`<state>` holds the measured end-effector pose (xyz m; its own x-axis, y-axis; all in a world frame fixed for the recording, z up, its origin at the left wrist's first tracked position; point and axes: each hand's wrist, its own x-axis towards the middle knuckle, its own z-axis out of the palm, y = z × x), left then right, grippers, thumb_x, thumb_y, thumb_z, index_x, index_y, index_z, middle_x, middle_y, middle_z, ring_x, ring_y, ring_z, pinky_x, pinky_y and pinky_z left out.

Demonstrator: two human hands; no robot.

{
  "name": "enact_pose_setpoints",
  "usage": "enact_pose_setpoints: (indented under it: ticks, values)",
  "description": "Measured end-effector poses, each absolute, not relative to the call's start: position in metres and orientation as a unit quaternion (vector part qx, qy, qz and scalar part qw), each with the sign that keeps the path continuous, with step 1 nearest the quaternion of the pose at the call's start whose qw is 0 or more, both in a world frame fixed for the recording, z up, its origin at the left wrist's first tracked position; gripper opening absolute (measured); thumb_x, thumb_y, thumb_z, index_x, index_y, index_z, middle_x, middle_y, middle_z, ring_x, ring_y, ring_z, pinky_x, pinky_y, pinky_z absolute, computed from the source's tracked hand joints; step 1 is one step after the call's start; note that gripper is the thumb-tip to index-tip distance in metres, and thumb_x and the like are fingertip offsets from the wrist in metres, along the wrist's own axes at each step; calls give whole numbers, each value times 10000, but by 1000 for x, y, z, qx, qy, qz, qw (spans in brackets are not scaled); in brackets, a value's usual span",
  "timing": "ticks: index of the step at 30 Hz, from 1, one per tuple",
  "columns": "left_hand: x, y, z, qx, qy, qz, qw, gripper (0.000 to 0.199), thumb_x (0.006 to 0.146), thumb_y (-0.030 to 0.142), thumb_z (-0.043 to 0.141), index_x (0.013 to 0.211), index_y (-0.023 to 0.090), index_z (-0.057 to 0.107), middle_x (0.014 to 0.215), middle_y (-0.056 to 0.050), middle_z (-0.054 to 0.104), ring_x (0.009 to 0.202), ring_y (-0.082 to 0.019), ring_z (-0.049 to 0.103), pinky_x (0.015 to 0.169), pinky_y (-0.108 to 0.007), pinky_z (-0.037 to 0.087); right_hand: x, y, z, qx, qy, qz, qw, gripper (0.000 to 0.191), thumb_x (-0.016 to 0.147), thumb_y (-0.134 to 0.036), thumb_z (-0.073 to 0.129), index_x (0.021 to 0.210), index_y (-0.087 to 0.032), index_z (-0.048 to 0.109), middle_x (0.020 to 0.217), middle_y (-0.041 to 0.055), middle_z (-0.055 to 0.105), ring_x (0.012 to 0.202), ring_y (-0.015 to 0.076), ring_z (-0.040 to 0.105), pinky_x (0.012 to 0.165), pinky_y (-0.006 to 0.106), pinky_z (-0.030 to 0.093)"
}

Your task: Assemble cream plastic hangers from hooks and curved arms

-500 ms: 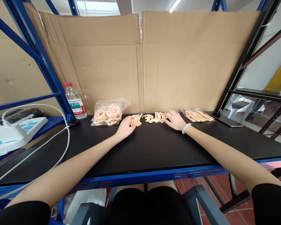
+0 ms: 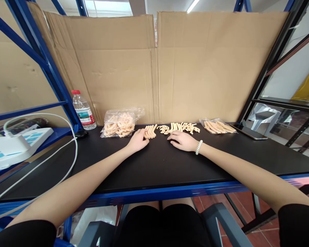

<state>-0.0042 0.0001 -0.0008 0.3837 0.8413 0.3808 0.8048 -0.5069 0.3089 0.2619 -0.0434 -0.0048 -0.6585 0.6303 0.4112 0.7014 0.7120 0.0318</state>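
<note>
My left hand point(image 2: 138, 140) is at the left end of a short row of curved beige sticks point(image 2: 151, 131) on the black tabletop. Its fingers and thumb close around the end of that row and partly cover it. My right hand point(image 2: 183, 141) rests palm down on the table, fingers apart and nothing visible in them. Just behind it lie more beige pieces: curled ones point(image 2: 163, 129), upright sticks point(image 2: 176, 127) and a jumbled group point(image 2: 191, 127) on the right. The underside of each hand is hidden.
A clear bag of pinkish-beige pieces point(image 2: 120, 123) stands back left beside a water bottle point(image 2: 84, 111). Back right are a bag of beige sticks point(image 2: 217, 126) and a phone point(image 2: 251, 131). Cardboard point(image 2: 113, 68) walls the back. A white cable point(image 2: 76, 147) loops at left.
My right hand has moved left and nearer to me, off the right-hand group of beige pieces, which now shows. My left hand has stayed in place.
</note>
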Motion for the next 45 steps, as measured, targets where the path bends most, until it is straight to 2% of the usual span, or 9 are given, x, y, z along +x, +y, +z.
enact_pose_setpoints:
  ticks: [7, 16, 20, 24, 27, 30, 34, 38, 45]
  values:
    - [-3, -1, 0, 835, 493, 245, 21, 398, 782, 247, 521, 1170, 165, 540, 1169, -111, 604, 1179, -290, 532, 1017, -411, 434, 264, -45, -5, -371, -904, -93, 191, 259, 935, -211, 458, 1079, -149, 664, 1024, 109, 639, 1032, 262, 567, 906, 398, 483]
    - [-3, -4, 0, 834, 494, 246, 10, 373, 776, 213, 533, 1148, 188, 553, 1163, -98, 621, 1152, -295, 548, 1010, -425, 440, 262, -47, -5, -387, -896, -95, 195, 227, 917, -181, 482, 1029, -175, 680, 995, 83, 665, 1014, 246, 584, 886, 366, 475]
    - [-3, -4, 1, 831, 497, 248, 12, 360, 775, 210, 542, 1133, 169, 559, 1153, -104, 630, 1139, -285, 568, 1002, -399, 450, 264, -39, -6, -398, -880, -112, 233, 209, 890, -142, 503, 993, -169, 683, 960, 80, 674, 957, 237, 582, 863, 349, 463]
    - [-5, -1, 1, 828, 501, 249, 21, 364, 789, 218, 546, 1146, 150, 550, 1168, -111, 641, 1051, -263, 632, 930, -364, 492, 265, -11, 3, -465, -834, -133, 266, 227, 889, -104, 496, 1027, -135, 675, 969, 103, 682, 962, 258, 552, 878, 367, 437]
    - [-8, 2, 1, 830, 501, 243, 23, 355, 799, 226, 556, 1146, 148, 549, 1092, -104, 684, 984, -264, 665, 880, -357, 509, 261, 14, 14, -480, -835, -112, 243, 210, 888, -106, 540, 1044, -127, 679, 988, 101, 696, 946, 243, 566, 867, 345, 434]
    - [-10, 4, 1, 835, 493, 243, 18, 341, 808, 245, 574, 1137, 160, 555, 1072, -98, 701, 995, -268, 667, 885, -355, 503, 252, 33, 20, -459, -862, -90, 198, 162, 847, -120, 633, 985, -159, 708, 975, 72, 712, 911, 217, 585, 837, 302, 429]
    - [-12, 6, 0, 841, 482, 246, 9, 316, 813, 271, 598, 1115, 179, 575, 1054, -89, 714, 966, -274, 678, 859, -362, 510, 241, 44, 17, -453, -872, -87, 165, 185, 841, -57, 595, 883, -184, 721, 912, 64, 717, 907, 219, 581, 809, 286, 406]
    - [-13, 7, -1, 845, 470, 256, 2, 236, 834, 223, 565, 1062, 182, 607, 1004, -80, 730, 933, -272, 688, 852, -372, 507, 237, 47, 13, -456, -870, -99, 158, 173, 865, -78, 577, 824, -186, 705, 824, 69, 699, 873, 225, 568, 772, 286, 390]
    - [-15, 8, 0, 844, 458, 276, -15, 157, 838, 170, 549, 970, 195, 630, 898, -46, 735, 855, -236, 691, 786, -337, 510, 236, 48, 10, -447, -869, -116, 180, 164, 847, -40, 585, 827, -177, 673, 831, 55, 683, 862, 213, 566, 713, 277, 382]
